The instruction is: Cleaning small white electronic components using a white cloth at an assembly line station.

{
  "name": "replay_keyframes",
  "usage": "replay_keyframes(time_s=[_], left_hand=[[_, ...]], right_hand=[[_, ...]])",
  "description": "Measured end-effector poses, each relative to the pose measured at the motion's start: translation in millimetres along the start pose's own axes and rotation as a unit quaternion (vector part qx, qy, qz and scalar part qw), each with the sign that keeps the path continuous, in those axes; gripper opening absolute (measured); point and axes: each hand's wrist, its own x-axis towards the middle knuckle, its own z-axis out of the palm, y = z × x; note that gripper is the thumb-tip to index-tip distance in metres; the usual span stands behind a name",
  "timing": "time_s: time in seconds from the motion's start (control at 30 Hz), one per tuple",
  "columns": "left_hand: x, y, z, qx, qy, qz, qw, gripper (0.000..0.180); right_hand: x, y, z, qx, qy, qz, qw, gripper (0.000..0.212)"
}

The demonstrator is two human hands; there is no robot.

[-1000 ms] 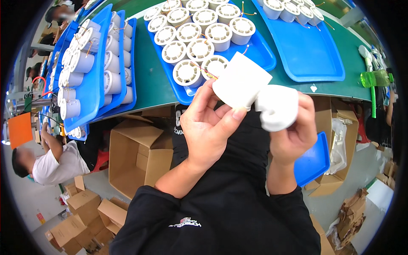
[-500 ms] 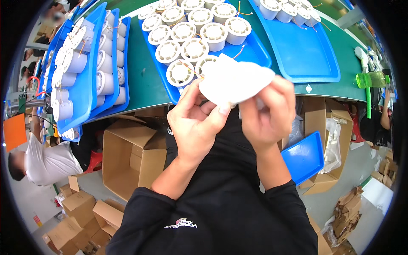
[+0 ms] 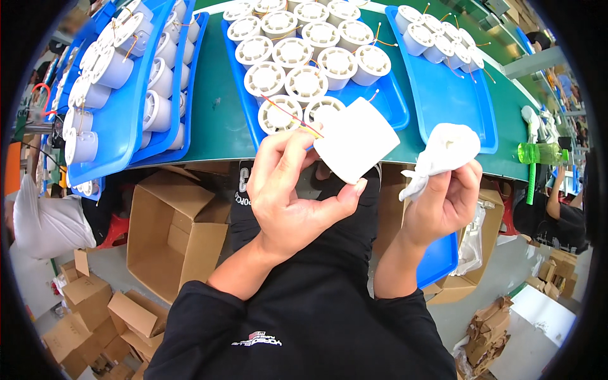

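Observation:
My left hand [image 3: 282, 202] is closed around a white cylindrical housing [image 3: 358, 140], tilted with its smooth side toward me. Red and yellow wires come out of the housing by my index finger. Off to the right, my right hand [image 3: 446, 206] pinches a crumpled white cloth [image 3: 449, 149], held apart from the housing. Just beyond my hands lies a blue tray [image 3: 391, 104] with rows of similar white housings [image 3: 292, 52], their slotted round ends up and thin wires hanging from some.
Another blue tray [image 3: 453, 104] at the right has several housings at its far end. Stacked blue trays [image 3: 142, 104] full of housings stand at the left. A green bottle [image 3: 538, 153] is at the table's right. Below the edge sit an open cardboard box [image 3: 155, 234] and a blue tray [image 3: 437, 259].
The cloth, earlier against the housing, is now drawn away to the right in my right hand. My left hand keeps the housing, now turned with its side showing. The view has shifted slightly.

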Motion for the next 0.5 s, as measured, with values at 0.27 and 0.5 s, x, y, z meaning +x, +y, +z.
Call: replay_keyframes(time_s=[0.27,0.5], left_hand=[[-1.2,-3.8,-7.1,0.046,0.021,0.023,0.998,0.058],[-1.8,-10.0,-12.1,0.042,-0.008,0.05,0.998,0.066]], right_hand=[[-6.0,3.2,-1.8,0.003,-0.007,0.028,1.0,0.013],[-9.9,4.8,-3.0,0.004,-0.013,0.04,0.999,0.013]])
